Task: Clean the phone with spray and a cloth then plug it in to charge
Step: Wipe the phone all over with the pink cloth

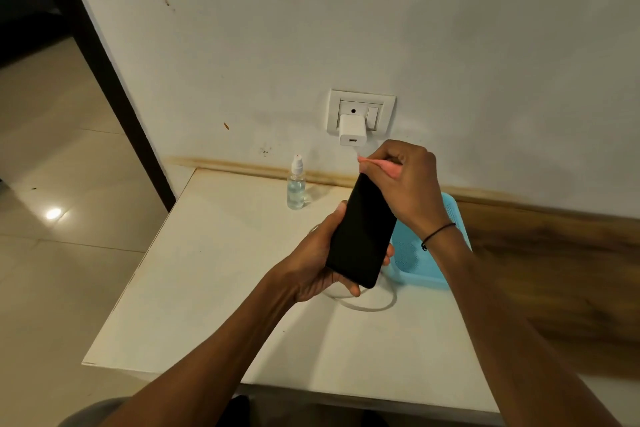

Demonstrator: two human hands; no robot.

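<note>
Head view, blue basket (420, 262), contents hidden

Glossy black phone (360, 232), clear plastic spray bottle (296, 189), matt table (207, 288).

- The phone (362, 232) is held above the table (214, 288), left hand (311, 260) under it, right hand (401, 173) at its far end
- Spray bottle (296, 184) on the table, left of the phone
- Basket (420, 260) right of the phone
- Charger (352, 131) in the wall socket (360, 113), behind the table
- Cable (367, 305) on the table beneath the phone
</note>
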